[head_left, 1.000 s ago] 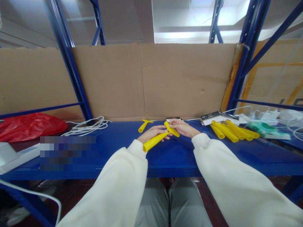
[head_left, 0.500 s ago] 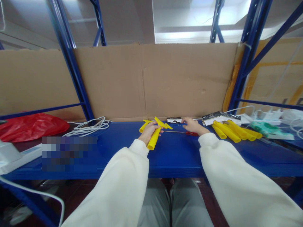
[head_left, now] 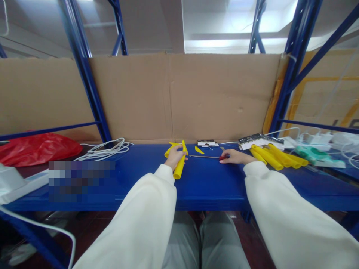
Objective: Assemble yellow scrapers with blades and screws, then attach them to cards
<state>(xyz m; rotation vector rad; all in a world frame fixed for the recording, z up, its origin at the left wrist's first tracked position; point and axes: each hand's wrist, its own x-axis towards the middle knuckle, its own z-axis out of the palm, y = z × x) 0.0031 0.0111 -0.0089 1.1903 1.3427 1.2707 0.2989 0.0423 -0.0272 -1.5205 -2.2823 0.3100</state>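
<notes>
Gripping a yellow tool (head_left: 178, 172), the left hand (head_left: 174, 156) curls; the right hand (head_left: 233, 156) pinches a red-handled screwdriver (head_left: 223, 158). At nine o'clock lies a red bag (head_left: 42, 149), contents hidden.

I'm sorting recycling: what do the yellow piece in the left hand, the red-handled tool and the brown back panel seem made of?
Yellow piece: probably smooth plastic, evenly coloured.
Red-handled tool: likely metal shaft, thin, straight; handle perhaps plastic, finish unclear.
Brown back panel: matte, apparently cardboard, creased.

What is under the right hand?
Under the right hand, part of a red handle shows, with a thin shaft reaching leftward; whatever else the hand covers can't be seen.
</notes>
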